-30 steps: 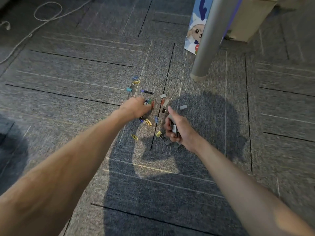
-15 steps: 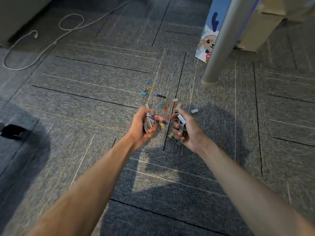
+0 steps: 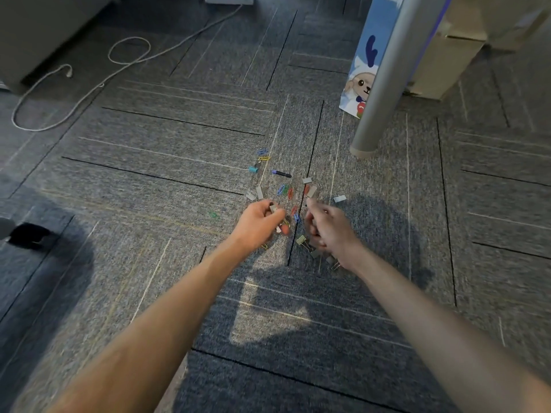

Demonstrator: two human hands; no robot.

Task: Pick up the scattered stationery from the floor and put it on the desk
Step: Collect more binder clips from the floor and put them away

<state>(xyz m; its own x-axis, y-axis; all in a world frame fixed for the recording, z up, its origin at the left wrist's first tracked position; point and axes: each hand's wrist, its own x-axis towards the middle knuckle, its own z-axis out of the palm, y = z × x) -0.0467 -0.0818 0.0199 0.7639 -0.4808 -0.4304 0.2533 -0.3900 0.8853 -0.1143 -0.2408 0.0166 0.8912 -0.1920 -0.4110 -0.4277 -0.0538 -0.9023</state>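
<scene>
Left hand (image 3: 259, 225): your fingers (image 3: 275, 216) are curled round a grey binder clip (image 3: 272, 207), low over the floor (image 3: 149, 180).
Right hand (image 3: 332, 232): your fingers (image 3: 313, 226) are curled inward, forefinger tip pointing away from you. Motion blur hides the palm, so you cannot tell whether it holds anything.
Between the two sets of fingers: a red paper clip (image 3: 294, 210) with a blue one just beside it, both on the carpet.
Just beyond the fingertips: a cluster of coloured paper clips (image 3: 284, 190), flanked by loose grey binder clips (image 3: 311, 190).
Further beyond: a dark blue pen-like piece (image 3: 281, 173), a teal clip (image 3: 253, 169) and a yellow paper clip (image 3: 264, 158).
Right of the right fingers: a lone grey clip (image 3: 340, 198), lying apart from the rest.
Left of the left fingers: a green paper clip (image 3: 213, 215), on its own.
Beneath the right fingers and wrist: an olive binder clip (image 3: 301, 240), with more grey ones partly hidden.
Counter: only its grey leg (image 3: 378, 84) shows, well beyond the right fingers.
Behind that leg: a printed bag (image 3: 362, 70).
Far left of the left fingers: a white cable (image 3: 89, 81) looped on the carpet.
</scene>
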